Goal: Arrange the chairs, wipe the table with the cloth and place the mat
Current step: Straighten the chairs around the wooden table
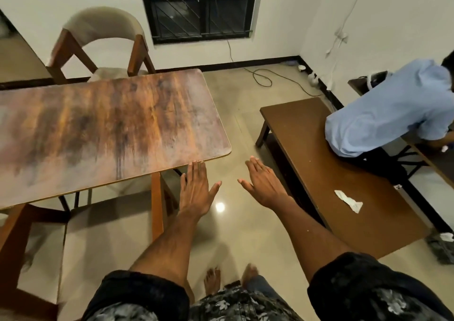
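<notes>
The brown wooden table (103, 129) fills the left half of the view, its top streaked and bare. A chair (100, 43) with a beige curved back and wooden frame stands at its far side. Another chair (110, 234) with a beige seat is tucked under the near edge. My left hand (195, 190) hangs flat with straight fingers just below the table's near right corner, fingertips close to its edge. My right hand (264, 183) is spread flat over the floor, holding nothing. No cloth or mat shows.
A low dark brown bench table (326, 173) stands to the right with a crumpled white paper (348, 200) on it. A person in a light blue shirt (388, 109) sits on its far end. A cable (260, 77) lies on the glossy floor near the wall.
</notes>
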`<state>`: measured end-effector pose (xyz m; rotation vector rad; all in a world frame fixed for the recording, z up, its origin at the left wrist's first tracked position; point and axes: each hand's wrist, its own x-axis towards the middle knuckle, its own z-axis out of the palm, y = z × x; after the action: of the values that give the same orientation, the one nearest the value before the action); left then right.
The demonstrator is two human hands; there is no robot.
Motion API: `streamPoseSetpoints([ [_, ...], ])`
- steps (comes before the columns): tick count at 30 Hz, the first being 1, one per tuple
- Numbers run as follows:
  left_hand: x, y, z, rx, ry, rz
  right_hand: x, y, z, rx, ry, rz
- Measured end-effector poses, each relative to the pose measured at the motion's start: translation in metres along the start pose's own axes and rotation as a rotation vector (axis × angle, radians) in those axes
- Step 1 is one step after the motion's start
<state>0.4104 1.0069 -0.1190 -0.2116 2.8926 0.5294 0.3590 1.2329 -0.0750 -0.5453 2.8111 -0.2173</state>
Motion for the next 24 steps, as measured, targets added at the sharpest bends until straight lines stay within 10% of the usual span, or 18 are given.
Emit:
streamPoseSetpoints([
  [24,0.2,0.104,-0.005,0.094,0.016,-0.198,0.225,0.159,-0.064,0.0,-0.115,-0.277],
])
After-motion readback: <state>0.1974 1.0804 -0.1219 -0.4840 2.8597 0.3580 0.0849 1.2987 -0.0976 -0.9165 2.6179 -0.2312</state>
